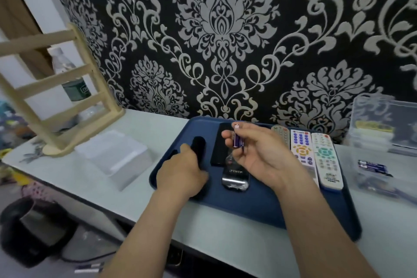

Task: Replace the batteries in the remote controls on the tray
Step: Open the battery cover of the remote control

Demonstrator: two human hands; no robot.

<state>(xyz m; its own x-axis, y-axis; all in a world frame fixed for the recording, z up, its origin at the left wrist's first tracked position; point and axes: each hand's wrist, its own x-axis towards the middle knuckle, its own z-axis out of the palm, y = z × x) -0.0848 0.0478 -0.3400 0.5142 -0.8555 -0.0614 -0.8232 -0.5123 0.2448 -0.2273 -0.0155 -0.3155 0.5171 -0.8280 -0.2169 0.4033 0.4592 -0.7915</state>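
Note:
A dark blue tray lies on the white table and carries several remotes. My left hand grips a black remote at the tray's left side. My right hand is raised over the tray and pinches purple batteries between thumb and fingers. Under it lie a flat black remote and a glossy black remote with white lettering. At the tray's right side lie a grey remote and two white remotes with coloured buttons.
More purple batteries sit in a clear box right of the tray. Another clear box stands at the back right. A clear lidded container and a wooden rack stand left of the tray. The table edge runs close below.

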